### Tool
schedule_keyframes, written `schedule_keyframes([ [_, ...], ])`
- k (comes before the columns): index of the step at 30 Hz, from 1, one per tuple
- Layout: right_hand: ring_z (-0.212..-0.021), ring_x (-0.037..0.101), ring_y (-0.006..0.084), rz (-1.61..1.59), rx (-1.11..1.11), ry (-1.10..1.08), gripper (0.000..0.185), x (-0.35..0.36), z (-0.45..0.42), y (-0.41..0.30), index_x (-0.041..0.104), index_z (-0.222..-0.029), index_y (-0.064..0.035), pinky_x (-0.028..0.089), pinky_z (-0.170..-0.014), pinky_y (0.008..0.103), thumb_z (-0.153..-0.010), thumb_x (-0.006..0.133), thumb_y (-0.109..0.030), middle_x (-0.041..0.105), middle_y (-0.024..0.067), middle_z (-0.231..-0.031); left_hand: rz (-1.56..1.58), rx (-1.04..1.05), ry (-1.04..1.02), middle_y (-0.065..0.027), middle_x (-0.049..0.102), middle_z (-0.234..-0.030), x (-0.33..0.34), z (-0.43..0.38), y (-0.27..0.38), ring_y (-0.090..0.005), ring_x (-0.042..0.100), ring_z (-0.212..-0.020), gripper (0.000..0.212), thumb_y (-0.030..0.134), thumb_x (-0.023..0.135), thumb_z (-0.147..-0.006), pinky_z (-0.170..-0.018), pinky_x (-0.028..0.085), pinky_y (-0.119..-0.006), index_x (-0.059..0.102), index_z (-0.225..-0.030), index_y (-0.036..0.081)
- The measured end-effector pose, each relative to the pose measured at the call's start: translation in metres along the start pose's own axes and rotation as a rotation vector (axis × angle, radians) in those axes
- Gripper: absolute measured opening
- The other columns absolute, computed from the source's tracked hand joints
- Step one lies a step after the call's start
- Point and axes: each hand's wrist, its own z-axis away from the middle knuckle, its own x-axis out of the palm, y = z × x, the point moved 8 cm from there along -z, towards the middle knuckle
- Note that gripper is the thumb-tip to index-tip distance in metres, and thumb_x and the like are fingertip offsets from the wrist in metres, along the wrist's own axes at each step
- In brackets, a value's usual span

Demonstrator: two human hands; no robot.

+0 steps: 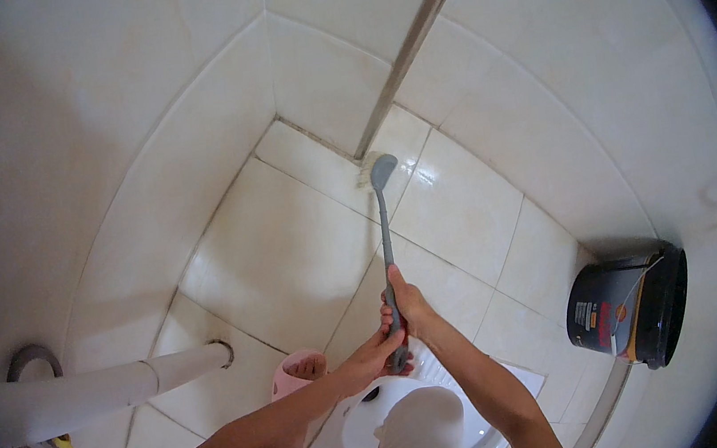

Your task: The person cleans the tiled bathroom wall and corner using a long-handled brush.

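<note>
Both my hands grip the grey plastic handle of a long toilet brush (pixel 386 234). My right hand (pixel 408 302) wraps the handle at about its middle. Lower down, close to the handle's end, my left hand (pixel 378 354) holds it. The brush's grey head (pixel 384 170) points away from me, its pale bristles turned left. Those bristles meet the tile floor or the foot of the brown corner strip (pixel 405 60); exact contact is hard to tell. Beneath my forearms lies a white squat toilet pan (pixel 356 426), partly hidden by my knee.
A black bucket (pixel 624 312) with a wire handle stands at the right wall. On the left, a white pipe (pixel 182 370) enters the floor near a grey hose (pixel 32 358). Pale tiles (pixel 287 246) cover the floor. My foot wears a pink slipper (pixel 290 377).
</note>
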Motion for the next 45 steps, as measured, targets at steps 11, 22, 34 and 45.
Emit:
schedule_keyframes([
  [11,-0.034,0.037,0.0174,-0.04,-0.258,-0.017,0.049,-0.008,-0.057,-0.152,0.038,-0.063,-0.0013,0.037,-0.035,0.0322,-0.08,0.029,-0.046,0.035,0.0051,-0.042,0.013,0.272,0.17,-0.0013,0.041,-0.059,0.021,-0.059,0.139,-0.0059,0.029,-0.039,0.035,0.045,0.035,-0.08,-0.032,0.022,-0.018,0.037,-0.073,0.01],
  [22,-0.032,0.041,0.0192,0.104,-0.22,-0.057,0.056,0.006,-0.008,-0.056,0.041,-0.058,0.001,0.039,-0.032,0.0325,-0.078,0.028,-0.05,0.038,0.0076,-0.042,0.093,0.122,0.289,-0.0016,0.039,-0.057,0.02,-0.002,0.039,-0.0061,0.022,-0.033,0.037,0.049,0.032,-0.079,-0.031,0.016,-0.02,0.031,-0.076,0.012],
  [34,-0.032,0.041,0.0221,0.179,-0.336,0.107,0.056,-0.021,-0.07,-0.118,0.041,-0.056,0.002,0.038,-0.032,0.0341,-0.08,0.024,-0.045,0.039,0.0096,-0.04,-0.018,0.143,0.286,0.0002,0.038,-0.056,0.016,-0.05,0.099,-0.0057,0.023,-0.037,0.038,0.051,0.03,-0.078,-0.033,0.017,-0.02,0.033,-0.075,0.013],
  [45,-0.029,0.038,0.0186,0.243,-0.398,0.02,0.057,-0.012,-0.041,-0.053,0.041,-0.058,0.0004,0.035,-0.029,0.0309,-0.078,0.026,-0.051,0.038,0.0076,-0.04,0.002,0.142,0.336,0.0007,0.037,-0.052,0.007,-0.023,0.03,-0.0056,0.023,-0.032,0.043,0.055,0.03,-0.076,-0.029,0.016,-0.02,0.033,-0.074,0.012],
])
